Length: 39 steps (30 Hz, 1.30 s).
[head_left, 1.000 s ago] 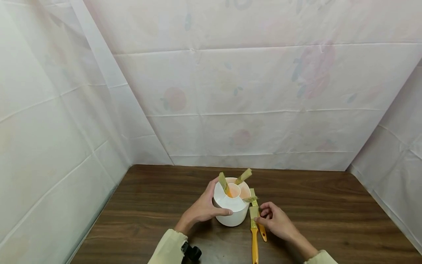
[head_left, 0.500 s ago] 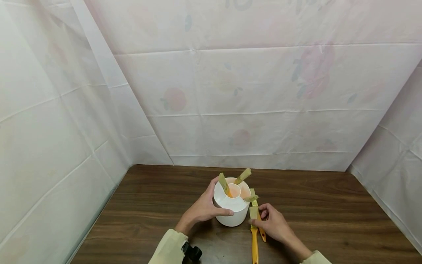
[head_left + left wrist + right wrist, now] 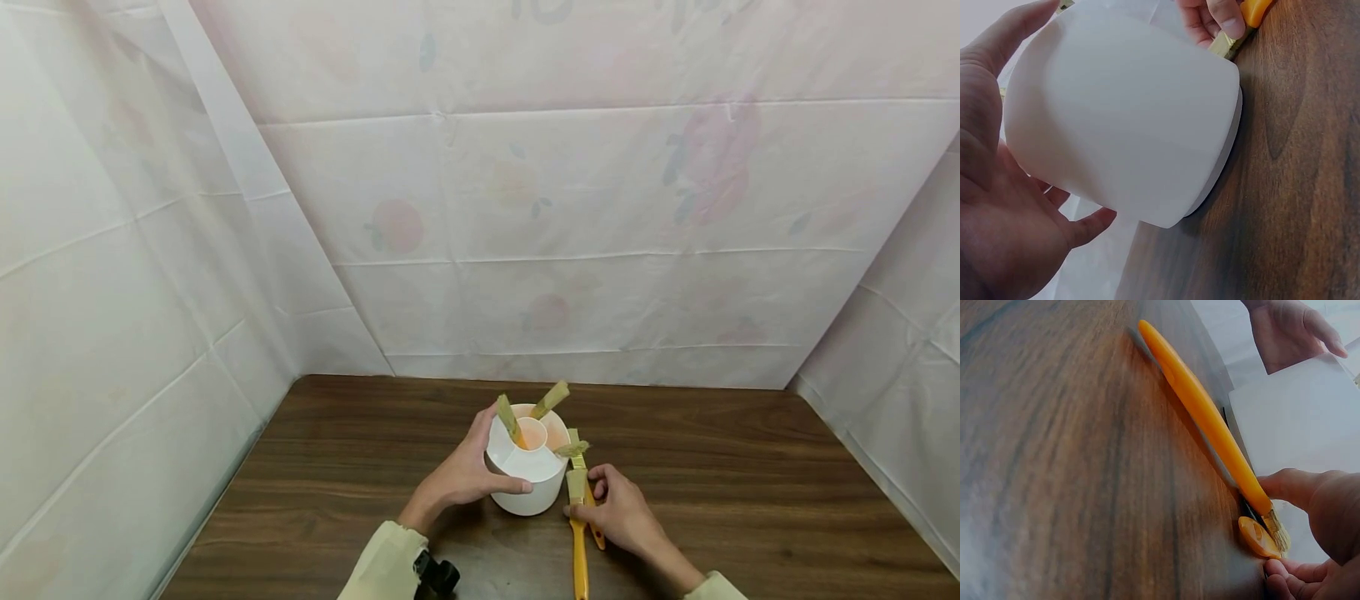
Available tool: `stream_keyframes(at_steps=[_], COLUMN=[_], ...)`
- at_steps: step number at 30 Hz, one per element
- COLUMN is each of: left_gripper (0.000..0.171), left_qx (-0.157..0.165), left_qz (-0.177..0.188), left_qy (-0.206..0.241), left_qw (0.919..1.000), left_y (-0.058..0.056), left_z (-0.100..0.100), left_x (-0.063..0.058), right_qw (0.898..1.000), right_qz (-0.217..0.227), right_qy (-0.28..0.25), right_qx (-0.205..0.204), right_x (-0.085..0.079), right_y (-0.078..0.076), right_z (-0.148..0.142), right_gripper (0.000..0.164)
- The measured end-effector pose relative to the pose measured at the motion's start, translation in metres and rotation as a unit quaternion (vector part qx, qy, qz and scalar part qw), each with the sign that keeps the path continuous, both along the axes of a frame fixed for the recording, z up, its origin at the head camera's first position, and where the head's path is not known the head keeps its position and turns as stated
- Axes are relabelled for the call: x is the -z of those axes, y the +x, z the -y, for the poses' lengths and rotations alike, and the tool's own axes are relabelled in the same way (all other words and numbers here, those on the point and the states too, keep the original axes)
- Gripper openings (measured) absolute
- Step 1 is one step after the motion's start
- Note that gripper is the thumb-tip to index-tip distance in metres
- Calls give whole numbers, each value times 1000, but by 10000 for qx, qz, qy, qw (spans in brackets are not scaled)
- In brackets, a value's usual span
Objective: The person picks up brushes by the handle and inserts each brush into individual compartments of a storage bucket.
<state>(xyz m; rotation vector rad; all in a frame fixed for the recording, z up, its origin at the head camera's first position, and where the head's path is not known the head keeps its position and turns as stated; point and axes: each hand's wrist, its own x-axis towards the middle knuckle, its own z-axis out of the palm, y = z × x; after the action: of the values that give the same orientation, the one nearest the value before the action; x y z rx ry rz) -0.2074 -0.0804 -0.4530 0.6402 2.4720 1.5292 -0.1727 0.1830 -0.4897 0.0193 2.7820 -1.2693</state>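
A white round organizer [image 3: 536, 500] with a small inner cup stands on the table. My left hand [image 3: 461, 471] grips its left side, thumb across the front wall and fingers behind. Three paintbrushes stick out of it bristles up: one at the inner cup [image 3: 509, 417], one at the back [image 3: 552, 398], one leaning right [image 3: 572, 450]. To its right lies a paintbrush with a yellow-orange handle [image 3: 580, 558]. My right hand [image 3: 626, 512] pinches this brush near its ferrule, the thumb reaching over to its left side. Another brush [image 3: 597, 535] lies partly under that hand.
The dark wood table [image 3: 750, 483] extends to both sides. White printed sheeting [image 3: 525, 208] hangs behind the table and along its left and right sides. A small black camera [image 3: 437, 573] is strapped to my left wrist.
My right hand has shifted left and slightly toward me, its thumb moving across the front brush's ferrule to the far side. The left hand and the organizer have stayed in place.
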Motion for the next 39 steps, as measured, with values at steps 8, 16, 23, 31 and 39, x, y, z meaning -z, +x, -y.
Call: stream_keyframes(at_steps=[8,16,23,31,39], left_gripper=[121,118,117,118,109], left_qx=[39,73,64,150,303], left_qz=[-3,-23,-34,64,27], left_qy=[-121,-46,-56,75,171], left_qw=[9999,10000,10000,9998,9994], left_y=[1,2,1,0,0], left_z=[0,1,1,3,5], left_x=[-1,-1,0,2,3], right_qw=[9998,9996,9995,9994,9994], right_qz=[-179,-235,-289,-325,-313], right_qy=[-10,-75,-78,-95,-153], right_qx=[52,114,56,-35,-32], right_x=[3,3,3,2,4], right_y=[0,-2,-4,-5,-7], right_z=[-2,-7,-11,-14,-16], right_gripper=[47,27,21,17,16])
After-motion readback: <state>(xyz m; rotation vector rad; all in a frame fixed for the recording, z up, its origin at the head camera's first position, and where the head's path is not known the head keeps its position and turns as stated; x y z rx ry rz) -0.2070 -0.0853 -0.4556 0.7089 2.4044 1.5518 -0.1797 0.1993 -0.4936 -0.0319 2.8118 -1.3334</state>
